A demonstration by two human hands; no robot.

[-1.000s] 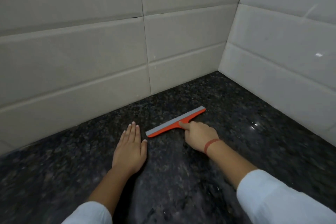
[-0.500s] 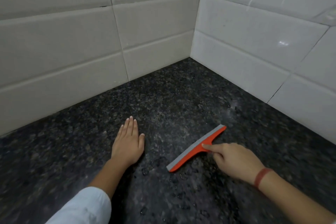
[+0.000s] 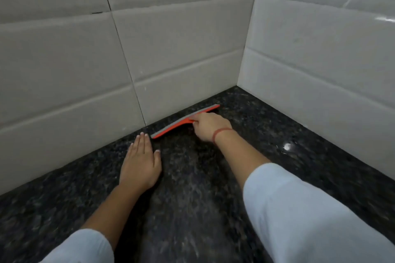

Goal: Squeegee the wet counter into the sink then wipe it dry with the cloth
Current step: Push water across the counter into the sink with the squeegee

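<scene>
Our right hand [image 3: 210, 125] grips the squeegee [image 3: 183, 120] at its handle, fingers curled round it. The blade is down on the counter [image 3: 213, 198], hard up by the back wall [image 3: 85, 70]; we can't tell whether it touches. Its long axis runs along that wall, with the left end near our left hand [image 3: 141, 162] and the right end short of the corner. The left hand lies flat, fingers straight, palm on the stone. There's no room rearward, and the right wall [image 3: 320, 70] closes that side. Open run is toward us and to the left. Sink and cloth aren't in view. We judge the next pull comes toward us, and the left hand borders that lane.
</scene>
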